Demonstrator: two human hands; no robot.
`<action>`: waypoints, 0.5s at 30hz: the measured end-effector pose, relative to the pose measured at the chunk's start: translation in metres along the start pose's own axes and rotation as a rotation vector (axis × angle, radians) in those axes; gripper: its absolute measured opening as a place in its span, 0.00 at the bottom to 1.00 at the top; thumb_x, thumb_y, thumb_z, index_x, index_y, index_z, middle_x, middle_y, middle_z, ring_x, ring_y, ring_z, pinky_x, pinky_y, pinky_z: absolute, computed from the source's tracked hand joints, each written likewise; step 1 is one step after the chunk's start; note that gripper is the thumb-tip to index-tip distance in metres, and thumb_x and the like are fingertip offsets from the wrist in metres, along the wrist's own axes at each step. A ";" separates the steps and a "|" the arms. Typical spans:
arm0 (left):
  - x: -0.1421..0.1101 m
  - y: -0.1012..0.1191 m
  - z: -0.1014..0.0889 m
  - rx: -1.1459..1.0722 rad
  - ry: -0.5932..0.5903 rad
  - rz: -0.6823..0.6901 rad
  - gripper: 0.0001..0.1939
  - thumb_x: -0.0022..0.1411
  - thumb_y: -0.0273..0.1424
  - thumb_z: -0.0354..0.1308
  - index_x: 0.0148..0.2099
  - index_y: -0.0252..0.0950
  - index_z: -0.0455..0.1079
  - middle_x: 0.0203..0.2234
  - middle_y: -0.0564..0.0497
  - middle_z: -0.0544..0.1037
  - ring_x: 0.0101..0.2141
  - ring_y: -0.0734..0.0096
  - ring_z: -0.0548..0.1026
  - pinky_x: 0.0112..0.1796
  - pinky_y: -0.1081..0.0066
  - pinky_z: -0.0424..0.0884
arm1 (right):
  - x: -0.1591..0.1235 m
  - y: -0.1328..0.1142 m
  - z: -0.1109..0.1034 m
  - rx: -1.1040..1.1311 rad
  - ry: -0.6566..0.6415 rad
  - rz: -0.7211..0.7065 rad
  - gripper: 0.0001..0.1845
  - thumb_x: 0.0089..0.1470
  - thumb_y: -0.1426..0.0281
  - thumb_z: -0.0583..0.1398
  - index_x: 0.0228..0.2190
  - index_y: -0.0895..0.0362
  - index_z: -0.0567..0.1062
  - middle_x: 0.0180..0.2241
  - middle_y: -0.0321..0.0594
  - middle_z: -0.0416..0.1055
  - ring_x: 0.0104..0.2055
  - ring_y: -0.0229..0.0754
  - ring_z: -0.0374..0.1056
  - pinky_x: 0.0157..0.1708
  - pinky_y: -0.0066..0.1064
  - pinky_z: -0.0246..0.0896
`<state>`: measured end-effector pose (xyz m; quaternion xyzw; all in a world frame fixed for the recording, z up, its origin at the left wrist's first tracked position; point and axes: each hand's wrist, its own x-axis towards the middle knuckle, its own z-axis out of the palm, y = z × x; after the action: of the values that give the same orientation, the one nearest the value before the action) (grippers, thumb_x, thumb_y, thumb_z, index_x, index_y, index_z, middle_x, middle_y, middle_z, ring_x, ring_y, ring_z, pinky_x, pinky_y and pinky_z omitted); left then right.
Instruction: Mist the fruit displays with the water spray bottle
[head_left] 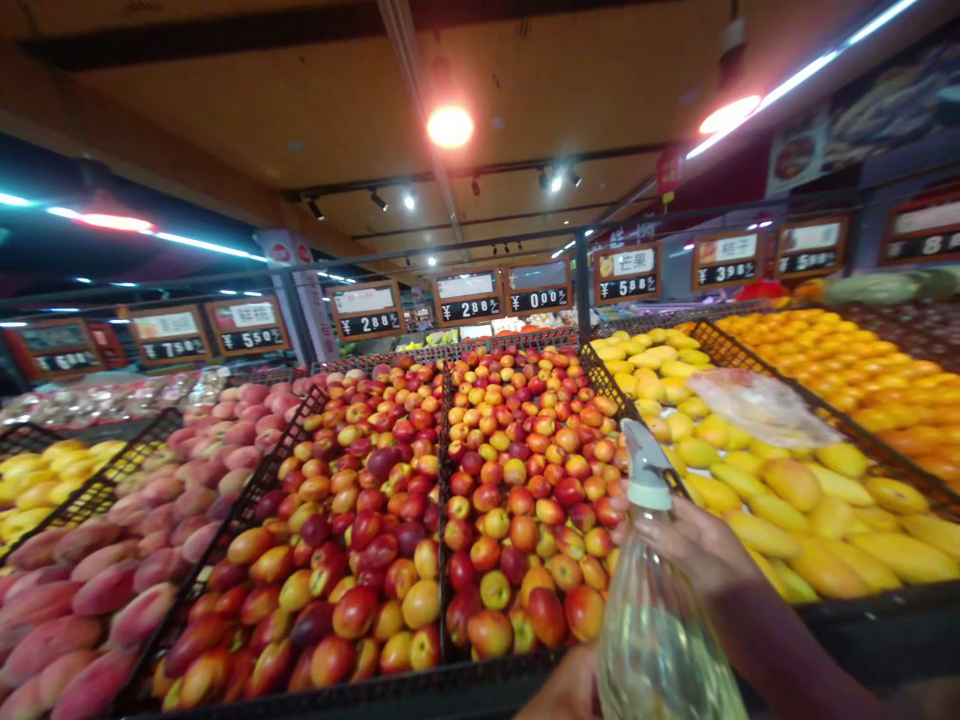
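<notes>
A clear spray bottle with a white-and-grey spray head stands upright in front of me at the lower right, its base cut off by the frame. My right hand is closed around its neck, just below the spray head. Lower down, my left hand presses against the bottle's left side, and its fingers are mostly hidden behind the bottle. Right behind the bottle lie red-and-yellow nectarines in a black crate. Yellow mangoes fill the crate beyond my right hand.
Pink peaches and yellow fruit lie to the left, oranges to the right. A plastic bag rests on the mangoes. Black mesh dividers separate the fruit. Price signs hang along a rail behind.
</notes>
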<state>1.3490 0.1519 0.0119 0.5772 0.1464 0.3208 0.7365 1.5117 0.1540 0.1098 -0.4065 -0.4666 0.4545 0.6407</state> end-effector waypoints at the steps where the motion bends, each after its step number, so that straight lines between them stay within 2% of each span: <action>1: -0.001 -0.002 -0.002 0.006 0.013 -0.004 0.39 0.38 0.42 0.76 0.53 0.32 0.76 0.46 0.40 0.80 0.46 0.56 0.76 0.47 0.65 0.68 | 0.000 0.000 0.002 0.000 -0.001 0.002 0.23 0.44 0.59 0.70 0.40 0.59 0.79 0.26 0.41 0.77 0.29 0.46 0.72 0.30 0.32 0.65; 5: -0.006 0.001 -0.004 0.004 0.034 0.027 0.38 0.37 0.41 0.76 0.53 0.33 0.77 0.45 0.41 0.80 0.45 0.57 0.76 0.47 0.66 0.70 | 0.000 -0.001 0.010 -0.024 -0.024 0.014 0.23 0.45 0.57 0.70 0.39 0.59 0.79 0.27 0.42 0.77 0.27 0.44 0.70 0.28 0.32 0.63; 7: -0.007 0.003 -0.006 0.008 0.037 0.044 0.41 0.37 0.41 0.76 0.55 0.34 0.75 0.45 0.43 0.81 0.47 0.53 0.77 0.48 0.64 0.70 | 0.002 -0.002 0.016 -0.027 -0.045 0.021 0.23 0.45 0.56 0.70 0.38 0.59 0.79 0.27 0.41 0.76 0.25 0.43 0.68 0.27 0.33 0.63; 10: -0.007 0.000 -0.012 0.042 0.083 0.045 0.46 0.34 0.47 0.76 0.56 0.34 0.74 0.45 0.43 0.81 0.50 0.48 0.76 0.52 0.59 0.69 | 0.004 -0.001 0.027 -0.023 -0.083 -0.028 0.21 0.44 0.55 0.70 0.35 0.58 0.79 0.27 0.41 0.76 0.28 0.44 0.70 0.31 0.34 0.64; 12: -0.011 -0.004 -0.018 0.059 0.134 0.037 0.39 0.41 0.50 0.72 0.53 0.34 0.75 0.45 0.43 0.81 0.50 0.51 0.76 0.53 0.55 0.69 | 0.006 0.000 0.035 -0.039 -0.113 -0.084 0.20 0.43 0.56 0.71 0.33 0.58 0.79 0.28 0.41 0.77 0.31 0.46 0.70 0.34 0.34 0.64; 15: -0.027 -0.005 -0.025 0.076 0.189 0.013 0.23 0.58 0.44 0.64 0.49 0.33 0.74 0.43 0.46 0.81 0.46 0.60 0.77 0.51 0.52 0.71 | 0.009 0.005 0.045 -0.051 -0.172 -0.133 0.18 0.45 0.58 0.70 0.33 0.57 0.79 0.28 0.41 0.76 0.33 0.47 0.70 0.36 0.35 0.64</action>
<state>1.3160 0.1529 -0.0037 0.5731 0.2235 0.3728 0.6947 1.4684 0.1678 0.1179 -0.3502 -0.5572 0.4324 0.6163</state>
